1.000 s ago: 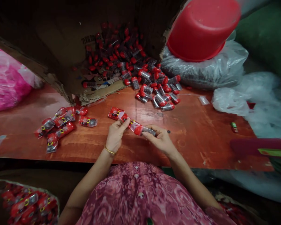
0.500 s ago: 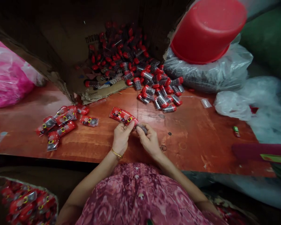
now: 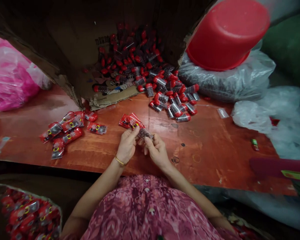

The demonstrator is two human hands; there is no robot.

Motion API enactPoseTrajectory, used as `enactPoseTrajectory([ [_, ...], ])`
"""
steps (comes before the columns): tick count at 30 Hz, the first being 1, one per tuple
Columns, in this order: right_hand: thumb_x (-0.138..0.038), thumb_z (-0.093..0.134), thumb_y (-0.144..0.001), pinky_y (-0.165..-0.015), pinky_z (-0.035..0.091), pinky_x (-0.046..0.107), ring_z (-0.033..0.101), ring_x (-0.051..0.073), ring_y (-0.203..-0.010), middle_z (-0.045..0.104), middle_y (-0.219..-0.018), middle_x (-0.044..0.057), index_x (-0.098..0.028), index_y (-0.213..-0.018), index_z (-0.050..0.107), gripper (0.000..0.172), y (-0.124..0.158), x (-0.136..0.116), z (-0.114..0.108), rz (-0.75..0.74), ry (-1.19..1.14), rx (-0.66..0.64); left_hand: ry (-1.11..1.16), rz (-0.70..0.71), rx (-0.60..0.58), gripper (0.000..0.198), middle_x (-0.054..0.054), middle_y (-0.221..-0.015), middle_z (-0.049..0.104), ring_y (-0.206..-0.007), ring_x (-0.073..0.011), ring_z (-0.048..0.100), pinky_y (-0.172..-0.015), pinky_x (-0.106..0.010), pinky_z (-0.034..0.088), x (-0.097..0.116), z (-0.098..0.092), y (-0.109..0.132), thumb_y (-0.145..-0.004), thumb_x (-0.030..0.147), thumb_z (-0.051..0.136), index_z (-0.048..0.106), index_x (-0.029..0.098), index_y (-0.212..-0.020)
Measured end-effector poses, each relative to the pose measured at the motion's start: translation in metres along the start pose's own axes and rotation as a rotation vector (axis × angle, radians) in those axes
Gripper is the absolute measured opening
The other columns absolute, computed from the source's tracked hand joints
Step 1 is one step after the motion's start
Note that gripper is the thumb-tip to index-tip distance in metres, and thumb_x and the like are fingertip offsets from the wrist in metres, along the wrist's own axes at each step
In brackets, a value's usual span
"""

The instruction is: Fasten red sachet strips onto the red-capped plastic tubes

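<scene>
While clear, dark-filled packet (image 3: pixel 145 133) is pinched by fingers of left hand (image 3: pixel 126 146) and right hand (image 3: pixel 157 150) above worktop (image 3: pixel 215 150), grip could be lost on slick film. Packet might be creased or split if pulled unevenly by opposed thumbs. Red wrappers (image 3: pixel 124 121) just beyond left fingers (whether also gripped cannot be told) could be knocked askew if snagged by packet's edge.
</scene>
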State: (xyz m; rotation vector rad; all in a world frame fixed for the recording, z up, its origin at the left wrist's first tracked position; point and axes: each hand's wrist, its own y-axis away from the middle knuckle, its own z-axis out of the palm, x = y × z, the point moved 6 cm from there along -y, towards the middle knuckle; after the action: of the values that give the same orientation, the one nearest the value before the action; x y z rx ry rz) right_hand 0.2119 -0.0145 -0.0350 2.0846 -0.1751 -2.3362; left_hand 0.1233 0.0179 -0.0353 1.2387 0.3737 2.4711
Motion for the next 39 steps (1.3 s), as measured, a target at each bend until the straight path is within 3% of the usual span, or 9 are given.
enactPoseTrajectory([
  [5,-0.048,0.055,-0.081,-0.042,0.039,0.021,0.047,0.007,-0.04,0.056,-0.055,-0.006,-0.021,-0.079,0.047,0.028,-0.001,0.003,-0.003,-0.019,0.074,0.046,0.032,-0.002,0.055,0.041,0.003,-0.051,0.053,-0.042,-0.0053,0.043,-0.038,-0.019,0.032,-0.006,-0.004,0.003,-0.053,0.049,0.079,0.06,0.014,-0.063],
  [13,-0.044,0.053,-0.084,-0.043,0.041,0.019,0.049,0.006,-0.042,0.06,-0.063,-0.005,-0.021,-0.08,0.046,0.024,0.006,0.003,0.004,-0.075,0.003,0.066,0.005,-0.082,-0.023,0.048,0.006,-0.047,0.045,-0.037,-0.0036,0.038,-0.032,-0.018,0.028,-0.008,-0.004,0.005,-0.056,0.055,0.075,0.06,0.011,-0.064],
  [19,-0.045,0.054,-0.082,-0.036,0.036,0.017,0.044,0.006,-0.035,0.048,-0.049,-0.01,-0.021,-0.076,0.045,0.027,0.002,0.01,0.009,-0.041,0.008,0.062,-0.136,0.013,0.03,0.045,0.003,-0.055,0.056,-0.035,-0.0041,0.043,-0.03,-0.018,0.031,-0.008,-0.009,0.009,-0.059,0.053,0.073,0.062,0.011,-0.07],
  [24,-0.043,0.055,-0.084,-0.04,0.042,0.018,0.046,0.004,-0.036,0.059,-0.06,-0.007,-0.02,-0.079,0.047,0.024,0.003,0.007,0.009,0.017,-0.123,-0.019,-0.149,-0.07,-0.089,0.046,0.007,-0.038,0.042,-0.029,-0.0074,0.042,-0.029,-0.02,0.03,-0.003,-0.004,0.009,-0.062,0.057,0.069,0.053,0.014,-0.057],
  [28,-0.04,0.058,-0.083,-0.036,0.036,0.015,0.048,0.003,-0.036,0.061,-0.06,-0.005,-0.019,-0.078,0.05,0.023,0.005,0.001,0.006,0.001,-0.055,-0.016,-0.107,-0.041,-0.063,0.048,0.005,-0.044,0.048,-0.032,-0.0048,0.04,-0.031,-0.019,0.029,0.002,-0.006,0.004,-0.06,0.058,0.069,0.054,0.013,-0.059],
  [32,-0.042,0.06,-0.081,-0.031,0.033,0.014,0.045,0.003,-0.033,0.058,-0.056,-0.006,-0.019,-0.075,0.05,0.025,0.01,-0.002,0.007,-0.016,-0.042,0.009,-0.12,-0.059,-0.048,0.046,0.005,-0.045,0.05,-0.031,-0.0028,0.036,-0.03,-0.019,0.025,-0.007,-0.005,0.006,-0.057,0.054,0.073,0.056,0.012,-0.062],
  [36,-0.043,0.062,-0.078,-0.032,0.035,0.014,0.045,0.004,-0.032,0.059,-0.055,-0.006,-0.019,-0.077,0.052,0.027,0.012,0.0,0.006,0.012,-0.036,0.023,-0.087,-0.131,-0.068,0.046,0.01,-0.038,0.035,-0.028,-0.0053,0.035,-0.029,-0.02,0.03,-0.019,-0.002,0.016,-0.058,0.057,0.071,0.051,0.015,-0.059],
  [39,-0.047,0.065,-0.074,-0.033,0.037,0.016,0.046,0.005,-0.032,0.059,-0.052,-0.006,-0.019,-0.072,0.051,0.032,0.007,0.008,0.005,0.09,-0.061,-0.021,-0.06,-0.151,-0.08,0.047,0.01,-0.038,0.036,-0.029,-0.0061,0.037,-0.031,-0.021,0.032,-0.02,-0.005,0.02,-0.058,0.059,0.07,0.051,0.015,-0.058],
])
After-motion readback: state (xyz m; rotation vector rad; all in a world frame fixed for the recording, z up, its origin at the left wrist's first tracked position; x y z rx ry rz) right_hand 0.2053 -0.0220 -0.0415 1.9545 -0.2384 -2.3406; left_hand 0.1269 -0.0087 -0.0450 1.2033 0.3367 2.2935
